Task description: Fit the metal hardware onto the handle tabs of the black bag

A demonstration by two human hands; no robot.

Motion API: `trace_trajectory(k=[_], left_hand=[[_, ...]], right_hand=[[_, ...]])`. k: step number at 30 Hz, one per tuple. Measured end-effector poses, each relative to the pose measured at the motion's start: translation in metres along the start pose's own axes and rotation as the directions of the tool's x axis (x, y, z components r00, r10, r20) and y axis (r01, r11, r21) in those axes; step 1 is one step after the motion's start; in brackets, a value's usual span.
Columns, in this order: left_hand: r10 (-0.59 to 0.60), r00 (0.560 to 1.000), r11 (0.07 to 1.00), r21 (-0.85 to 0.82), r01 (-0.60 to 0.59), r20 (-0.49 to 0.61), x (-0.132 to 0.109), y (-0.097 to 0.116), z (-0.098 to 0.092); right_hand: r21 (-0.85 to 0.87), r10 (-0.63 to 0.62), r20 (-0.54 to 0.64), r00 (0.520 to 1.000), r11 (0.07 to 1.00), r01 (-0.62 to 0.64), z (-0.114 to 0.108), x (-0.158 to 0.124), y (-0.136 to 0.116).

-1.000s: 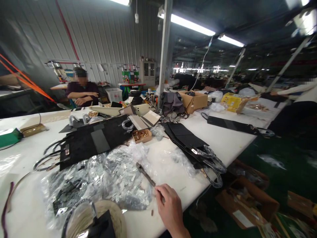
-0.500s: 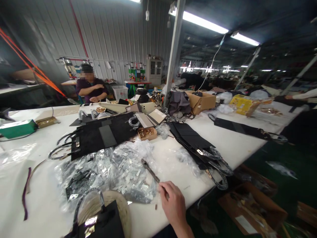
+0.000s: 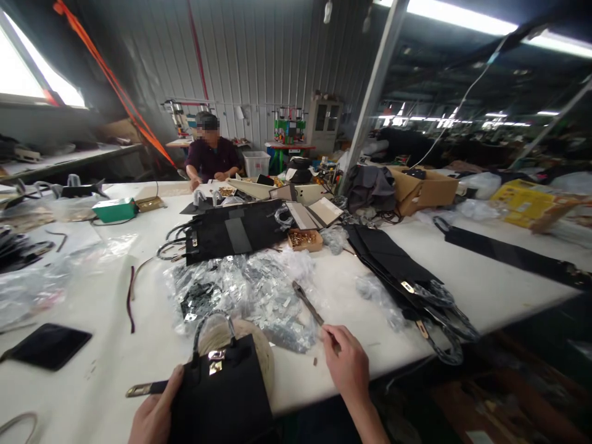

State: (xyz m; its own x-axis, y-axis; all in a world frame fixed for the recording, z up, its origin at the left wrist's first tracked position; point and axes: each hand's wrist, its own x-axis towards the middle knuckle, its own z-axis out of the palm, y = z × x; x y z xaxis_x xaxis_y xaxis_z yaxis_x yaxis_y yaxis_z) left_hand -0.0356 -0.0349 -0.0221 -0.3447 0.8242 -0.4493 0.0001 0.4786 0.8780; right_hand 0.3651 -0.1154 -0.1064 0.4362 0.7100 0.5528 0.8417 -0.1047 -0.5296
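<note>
My left hand (image 3: 155, 410) grips the left edge of a small black handbag (image 3: 222, 394), thumb on its front face. The bag has a plastic-wrapped handle and gold clasp plates, and a black strap with a gold end (image 3: 139, 390) sticks out past my thumb. Behind the bag lies a round pale pad (image 3: 261, 351), partly covered. My right hand (image 3: 346, 357) is closed on the handle end of dark metal pliers (image 3: 307, 302), whose head lies beside the clear plastic bags of small metal plates (image 3: 259, 302). A small brown piece (image 3: 315, 361) rests on the table near my right fingers.
Black bag panels with wrapped handles (image 3: 231, 231) lie beyond the plates, and more (image 3: 393, 259) at right. A box of gold fittings (image 3: 305, 240) stands between them. A black tablet-like slab (image 3: 50, 346) lies at left. A co-worker (image 3: 213, 154) sits across the table (image 3: 111, 296).
The view has swung left and shows more of the table there. My left hand has come into view on the handbag. My right hand keeps its hold on the pliers.
</note>
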Motion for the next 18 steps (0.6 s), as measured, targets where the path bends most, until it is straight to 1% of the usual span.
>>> trace_trajectory(k=[2, 3, 6, 9, 11, 14, 15, 16, 17, 18], left_hand=[[-0.101, 0.991, 0.994, -0.019, 0.103, 0.090, 0.002, -0.003, -0.001], [-0.128, 0.985, 0.991, -0.028, 0.132, 0.118, 0.002, -0.005, -0.002], [-0.123, 0.982, 0.989, -0.062, 0.133, 0.147, 0.000, -0.006, -0.002], [-0.075, 0.992, 0.992, -0.093, 0.085, 0.099, -0.006, -0.005, 0.000], [-0.056, 0.994, 0.992, -0.108, 0.066, 0.092, -0.009, -0.003, 0.001], [-0.108, 0.984, 0.988, -0.097, 0.122, 0.142, -0.011, -0.004, -0.003], [-0.130, 0.982, 0.988, -0.069, 0.140, 0.135, -0.010, -0.004, -0.004], [-0.135, 0.985, 0.990, -0.030, 0.139, 0.108, -0.007, -0.004, -0.005], [-0.113, 0.991, 0.994, 0.021, 0.112, 0.066, -0.004, -0.004, -0.005], [-0.045, 0.999, 0.996, 0.078, 0.045, -0.001, 0.001, -0.004, -0.003]], right_hand=[[-0.008, 0.001, 0.001, 1.000, 1.000, -0.001, 0.000, -0.001, 0.001], [-0.008, -0.001, 0.002, 1.000, 1.000, 0.001, 0.001, -0.001, 0.002], [-0.003, -0.011, 0.002, 1.000, 1.000, 0.011, 0.002, -0.003, 0.008], [0.005, -0.026, -0.013, 1.000, 1.000, 0.026, 0.006, -0.003, 0.013], [0.013, -0.029, -0.028, 0.999, 0.999, 0.029, 0.007, -0.002, 0.014], [0.019, -0.003, -0.027, 1.000, 1.000, 0.003, 0.002, 0.001, 0.005], [0.022, 0.012, -0.017, 1.000, 1.000, -0.012, 0.000, 0.002, 0.001], [0.030, 0.026, -0.012, 1.000, 0.999, -0.025, -0.003, 0.003, -0.004], [0.042, 0.045, 0.001, 0.999, 0.998, -0.045, -0.005, 0.005, -0.008], [0.054, 0.060, 0.017, 0.998, 0.997, -0.061, -0.006, 0.006, -0.012]])
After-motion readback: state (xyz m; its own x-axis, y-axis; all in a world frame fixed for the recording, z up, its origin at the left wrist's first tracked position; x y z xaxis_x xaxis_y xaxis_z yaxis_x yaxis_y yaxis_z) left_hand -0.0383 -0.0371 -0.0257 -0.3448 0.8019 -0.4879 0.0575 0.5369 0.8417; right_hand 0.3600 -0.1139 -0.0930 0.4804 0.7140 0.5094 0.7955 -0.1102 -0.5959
